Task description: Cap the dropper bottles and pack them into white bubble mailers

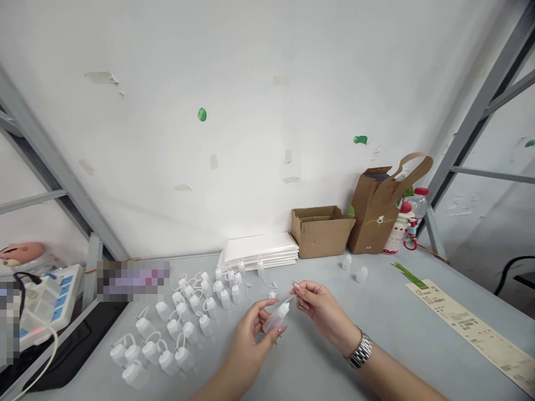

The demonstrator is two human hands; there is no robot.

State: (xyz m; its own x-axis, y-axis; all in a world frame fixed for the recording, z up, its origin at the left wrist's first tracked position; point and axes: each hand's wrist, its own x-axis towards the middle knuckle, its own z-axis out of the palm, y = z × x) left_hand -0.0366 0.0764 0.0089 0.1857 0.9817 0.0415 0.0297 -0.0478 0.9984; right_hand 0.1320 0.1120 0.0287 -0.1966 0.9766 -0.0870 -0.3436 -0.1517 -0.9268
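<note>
White, translucent plastic fills the left hand [253, 337]: we see it holding a small bottle [276, 319] between thumb and fingers, tilted with its nozzle toward the right hand [320, 305]. That hand closes thumb and fingers in a narrow pinch beside the nozzle. The bottle is over the middle of the grey tabletop [317, 370], between its near and far edges.

We judge the step in hand to be fine handling at the bottle's tip; the next move seems to call for a steady left hold and a well-aligned right pinch.

Farther out, we find many similar bottles [168, 362] with looped tethers toward the left edge, and 2 white pieces [346, 263] toward the far right corner. A cardboard box [324, 239] stands along the far edge.

The right fingertips hide what they pinch, so we cannot tell whether it is joined to the nozzle. The tabletop's near edge is cut off, a patch [134, 280] near its far left corner is blurred, and the label strip's [470, 326] print is too small for us to read.
</note>
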